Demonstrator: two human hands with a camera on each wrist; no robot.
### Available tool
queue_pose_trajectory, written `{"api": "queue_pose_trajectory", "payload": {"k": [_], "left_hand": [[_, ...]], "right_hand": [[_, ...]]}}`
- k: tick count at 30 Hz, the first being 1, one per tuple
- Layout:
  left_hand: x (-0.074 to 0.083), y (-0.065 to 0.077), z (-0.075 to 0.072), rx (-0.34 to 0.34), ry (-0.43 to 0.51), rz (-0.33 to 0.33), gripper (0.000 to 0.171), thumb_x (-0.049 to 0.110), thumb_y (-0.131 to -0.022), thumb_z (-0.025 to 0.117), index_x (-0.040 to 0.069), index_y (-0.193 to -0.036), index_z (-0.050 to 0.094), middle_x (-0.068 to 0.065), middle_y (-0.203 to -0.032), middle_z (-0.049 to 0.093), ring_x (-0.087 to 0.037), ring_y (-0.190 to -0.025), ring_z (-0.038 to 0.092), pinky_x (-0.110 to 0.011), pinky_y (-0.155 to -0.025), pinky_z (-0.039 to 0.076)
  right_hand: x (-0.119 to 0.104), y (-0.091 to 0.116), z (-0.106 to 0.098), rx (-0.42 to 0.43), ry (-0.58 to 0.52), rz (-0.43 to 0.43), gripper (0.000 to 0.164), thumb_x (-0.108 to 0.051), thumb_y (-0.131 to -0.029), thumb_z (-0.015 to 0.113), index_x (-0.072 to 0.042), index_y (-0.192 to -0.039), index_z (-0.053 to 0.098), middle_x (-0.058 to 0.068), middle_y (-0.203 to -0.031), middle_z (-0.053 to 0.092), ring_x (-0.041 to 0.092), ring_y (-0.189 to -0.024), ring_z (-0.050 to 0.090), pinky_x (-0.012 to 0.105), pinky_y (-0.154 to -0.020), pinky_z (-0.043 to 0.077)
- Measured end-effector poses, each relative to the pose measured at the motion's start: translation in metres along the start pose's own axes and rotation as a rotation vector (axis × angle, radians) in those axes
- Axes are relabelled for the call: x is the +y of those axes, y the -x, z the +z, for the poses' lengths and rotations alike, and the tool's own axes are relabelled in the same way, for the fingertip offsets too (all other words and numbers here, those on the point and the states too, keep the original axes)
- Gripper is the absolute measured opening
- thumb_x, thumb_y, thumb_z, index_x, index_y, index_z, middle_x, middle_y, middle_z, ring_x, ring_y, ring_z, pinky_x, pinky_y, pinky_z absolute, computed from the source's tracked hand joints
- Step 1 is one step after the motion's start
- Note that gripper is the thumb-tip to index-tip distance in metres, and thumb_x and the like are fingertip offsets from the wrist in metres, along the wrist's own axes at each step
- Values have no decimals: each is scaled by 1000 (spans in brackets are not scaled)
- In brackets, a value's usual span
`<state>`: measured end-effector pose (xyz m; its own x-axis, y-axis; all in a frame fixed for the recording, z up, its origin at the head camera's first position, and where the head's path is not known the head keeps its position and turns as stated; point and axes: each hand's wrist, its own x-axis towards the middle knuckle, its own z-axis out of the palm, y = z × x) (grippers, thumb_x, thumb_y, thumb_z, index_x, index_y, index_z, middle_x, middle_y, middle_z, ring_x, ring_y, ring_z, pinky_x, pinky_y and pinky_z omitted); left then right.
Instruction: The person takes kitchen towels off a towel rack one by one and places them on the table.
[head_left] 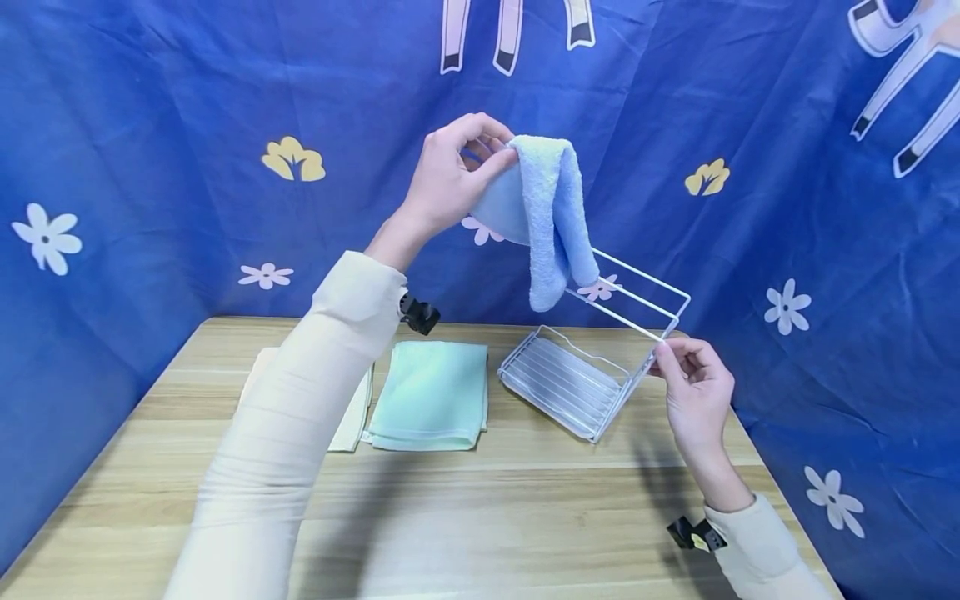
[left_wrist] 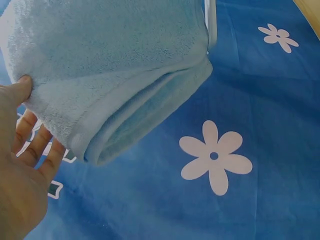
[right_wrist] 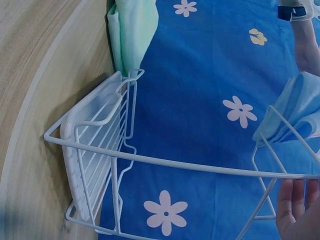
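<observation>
My left hand (head_left: 456, 173) pinches a folded light blue towel (head_left: 551, 192) high over the back of the table. The towel hangs down in folds, and its lower end meets the top bars of a white wire rack (head_left: 637, 299). In the left wrist view, the thumb presses on the plush face of the towel (left_wrist: 115, 45), with several fingers behind it. Beside the rack's upper corner, my right hand (head_left: 697, 396) grips the wire frame. Low in the rack sits a tray (right_wrist: 75, 165) under thin parallel wires.
A folded mint green towel (head_left: 431, 396) lies on the wooden table (head_left: 480, 508) left of the rack. Next to it is a pale cream cloth (head_left: 348, 423), partly hidden by my left sleeve. Blue patterned curtains (head_left: 375, 125) stand around the back and sides.
</observation>
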<state>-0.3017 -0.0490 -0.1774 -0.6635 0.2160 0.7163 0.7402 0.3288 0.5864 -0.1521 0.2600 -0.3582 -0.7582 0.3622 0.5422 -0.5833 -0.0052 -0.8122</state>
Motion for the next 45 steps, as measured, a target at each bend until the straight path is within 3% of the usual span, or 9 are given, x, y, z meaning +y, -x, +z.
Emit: {"api": "queue_pose_trajectory", "payload": {"k": [13,24,30,45], "left_hand": [[5,18,-29,35,-18,-15,16,17,-99,73,5,-109,77,-2,-96,68,-5,-84,61,-18,-80,50],[14,37,-51,-7,-128,52,14,17,-100,73,5,-106,78,-4,-97,68,-5,-87,57,-18,-79,48],[11,56,-62,-60,-207,74,13,16,-100,73,5,-106,78,-10,-95,70,-8,-82,55,-19,-75,45],[3,113,-82,-138,-359,115,6,10,-97,76,5,-100,76,-8,-88,70,-13,-77,58,-14,-73,44]], "right_hand": [[1,1,1,-6,6,3,6,6,-98,68,0,-98,72,5,-81,72,10,-70,72,22,-70,63],[3,-1,0,3,-5,-6,8,7,-97,68,0,-98,72,6,-81,72,10,-70,72,21,-70,63],[3,-2,1,7,7,8,10,7,-98,68,-2,-98,73,5,-80,72,10,-70,72,22,-70,63],[3,-3,-1,5,18,9,8,6,-98,68,0,-98,72,5,-81,72,10,-71,72,22,-71,63]]}}
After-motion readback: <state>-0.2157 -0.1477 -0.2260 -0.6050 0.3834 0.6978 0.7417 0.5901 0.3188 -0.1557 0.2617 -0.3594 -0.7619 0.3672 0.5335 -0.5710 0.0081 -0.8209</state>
